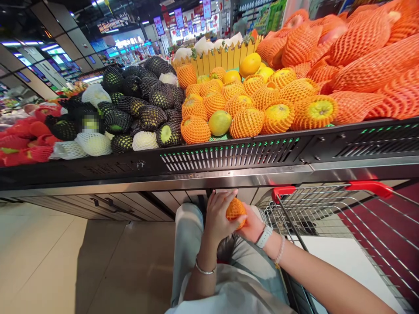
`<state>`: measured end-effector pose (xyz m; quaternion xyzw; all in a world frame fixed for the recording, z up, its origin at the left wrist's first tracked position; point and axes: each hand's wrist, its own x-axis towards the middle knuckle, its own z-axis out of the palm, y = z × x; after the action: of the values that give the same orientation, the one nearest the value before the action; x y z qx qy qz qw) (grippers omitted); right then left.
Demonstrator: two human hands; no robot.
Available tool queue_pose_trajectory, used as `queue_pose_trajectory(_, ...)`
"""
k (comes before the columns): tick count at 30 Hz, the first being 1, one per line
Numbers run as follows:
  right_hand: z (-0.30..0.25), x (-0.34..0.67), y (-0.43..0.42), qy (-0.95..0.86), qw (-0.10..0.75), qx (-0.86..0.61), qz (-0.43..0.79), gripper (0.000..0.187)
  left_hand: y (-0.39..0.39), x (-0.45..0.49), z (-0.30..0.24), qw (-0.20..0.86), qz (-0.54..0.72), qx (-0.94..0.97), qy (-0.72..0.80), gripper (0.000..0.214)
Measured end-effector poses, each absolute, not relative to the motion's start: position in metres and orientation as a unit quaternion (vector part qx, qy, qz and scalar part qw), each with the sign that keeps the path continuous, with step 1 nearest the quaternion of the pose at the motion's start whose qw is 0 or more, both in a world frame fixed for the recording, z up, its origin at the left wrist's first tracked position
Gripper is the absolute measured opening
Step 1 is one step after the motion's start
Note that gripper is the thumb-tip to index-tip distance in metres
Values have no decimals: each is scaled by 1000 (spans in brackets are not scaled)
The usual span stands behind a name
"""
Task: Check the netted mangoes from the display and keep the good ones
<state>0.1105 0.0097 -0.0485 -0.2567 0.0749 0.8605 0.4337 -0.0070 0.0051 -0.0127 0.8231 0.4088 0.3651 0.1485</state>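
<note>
Low in front of my body, both hands hold one fruit wrapped in an orange foam net (235, 210). My left hand (218, 217) curls over its left side, fingers bent around it. My right hand (253, 224) cups it from the right and below; a white watch sits on that wrist. A bracelet circles my left wrist. Above, the display shelf (229, 155) carries a heap of similar orange-netted fruit (242, 104), some bare yellow and green ones among them.
A wire shopping cart (343, 218) with red handles stands at my right, against the shelf. Black-netted and white-netted fruit (140, 113) lie to the left, red fruit (22, 139) farther left, long orange-netted fruit (366, 56) at the right. Tiled floor (65, 261) spreads at left.
</note>
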Motion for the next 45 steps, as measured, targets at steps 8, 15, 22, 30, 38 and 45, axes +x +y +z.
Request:
queue_pose_trajectory(8,-41,118,11,87,442,-255,856,24,12,-5,-22,232,466,778,352,17)
queue_pose_trajectory(15,-14,112,2,47,543,-326,772,30,8,2,-32,286,557,693,358,35)
queue_pose_trajectory(22,-7,114,7,18,593,-372,714,28,13,15,-40,473,603,501,402,61)
queue_pose_trajectory(30,-12,115,12,8,604,-385,698,24,5,34,-51,486,683,398,372,54)
queue_pose_trajectory(38,-28,109,3,-184,633,-437,612,31,6,26,-53,397,648,512,400,54)
queue_pose_trajectory(45,-20,109,-14,-701,481,-436,294,55,18,5,-76,604,649,304,347,46)
